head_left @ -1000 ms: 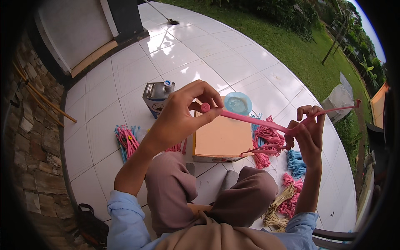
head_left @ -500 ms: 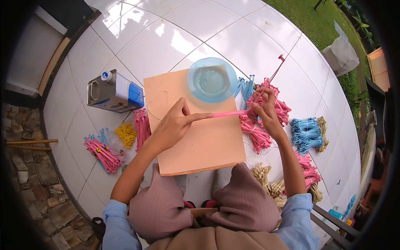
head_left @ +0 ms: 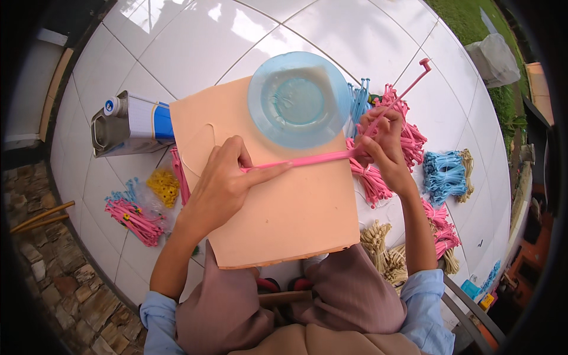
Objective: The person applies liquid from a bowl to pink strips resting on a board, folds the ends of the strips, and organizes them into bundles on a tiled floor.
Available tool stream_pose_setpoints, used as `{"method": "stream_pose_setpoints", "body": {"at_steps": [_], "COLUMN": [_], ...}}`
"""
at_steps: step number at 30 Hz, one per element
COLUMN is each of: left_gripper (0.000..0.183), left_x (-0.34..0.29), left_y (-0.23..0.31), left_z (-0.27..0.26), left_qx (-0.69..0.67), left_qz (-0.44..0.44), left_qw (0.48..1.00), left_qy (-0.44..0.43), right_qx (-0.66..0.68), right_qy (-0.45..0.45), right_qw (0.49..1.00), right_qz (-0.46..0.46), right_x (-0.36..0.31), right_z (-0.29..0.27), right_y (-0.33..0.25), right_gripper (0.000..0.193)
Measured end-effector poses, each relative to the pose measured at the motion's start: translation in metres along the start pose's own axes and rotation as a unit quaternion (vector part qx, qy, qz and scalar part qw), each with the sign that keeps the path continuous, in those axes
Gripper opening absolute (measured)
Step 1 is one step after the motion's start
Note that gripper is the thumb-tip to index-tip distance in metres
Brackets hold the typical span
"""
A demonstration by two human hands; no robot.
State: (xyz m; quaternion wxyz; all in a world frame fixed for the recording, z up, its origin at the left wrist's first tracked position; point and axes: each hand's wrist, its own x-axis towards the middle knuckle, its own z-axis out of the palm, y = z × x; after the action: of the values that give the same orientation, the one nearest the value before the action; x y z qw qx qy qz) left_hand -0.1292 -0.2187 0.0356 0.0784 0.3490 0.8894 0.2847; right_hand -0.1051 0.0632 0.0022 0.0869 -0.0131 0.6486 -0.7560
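A narrow pink strap is stretched between my hands above a peach-coloured board. My left hand pinches it near one end, the index finger laid along it. Closed round the strap further right is my right hand; from there the strap rises to the upper right, ending in a small knob. Just beyond the strap, a translucent blue plate rests on the board. A thin pale string lies on the board beside my left hand. Tied pink bundles lie under and beside my right hand.
At left stand a metal can with a white-and-blue cap, a bag of yellow pieces and a pink bundle. Blue bundles and beige bundles lie at right on the white tiles. A whitish sack stands by the grass.
The view has shifted closer to the board. My left hand has slid left along the strap, so a longer stretch shows between my hands. My right hand keeps its hold.
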Motion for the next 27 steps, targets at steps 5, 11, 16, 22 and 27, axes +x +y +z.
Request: {"method": "stream_pose_setpoints", "body": {"at_steps": [5,11,16,22,27], "left_gripper": [0.045,0.044,0.045,0.05,0.055], "left_x": [-0.004,-0.006,-0.005,0.003,0.005], "left_y": [-0.004,-0.006,-0.007,0.001,0.005], "left_z": [0.001,0.0,0.0,-0.006,-0.01], "left_qx": [-0.016,-0.038,-0.032,0.023,0.078], "left_qz": [-0.011,-0.028,-0.025,0.013,0.027], "left_qw": [1.0,0.999,0.999,0.998,0.993], "left_qy": [0.003,-0.002,-0.012,-0.053,-0.084], "right_qx": [0.006,0.05,0.027,0.024,0.014], "right_qy": [0.002,-0.025,-0.057,-0.076,-0.073], "right_qw": [1.0,0.997,0.99,0.988,0.99], "right_qz": [0.016,0.056,0.124,0.13,0.116], "right_x": [0.005,0.012,0.018,0.021,0.021], "right_z": [0.002,-0.004,-0.007,-0.007,-0.005], "right_y": [0.001,0.005,0.002,0.005,0.002], "right_gripper": [0.037,0.038,0.041,0.055,0.058]}}
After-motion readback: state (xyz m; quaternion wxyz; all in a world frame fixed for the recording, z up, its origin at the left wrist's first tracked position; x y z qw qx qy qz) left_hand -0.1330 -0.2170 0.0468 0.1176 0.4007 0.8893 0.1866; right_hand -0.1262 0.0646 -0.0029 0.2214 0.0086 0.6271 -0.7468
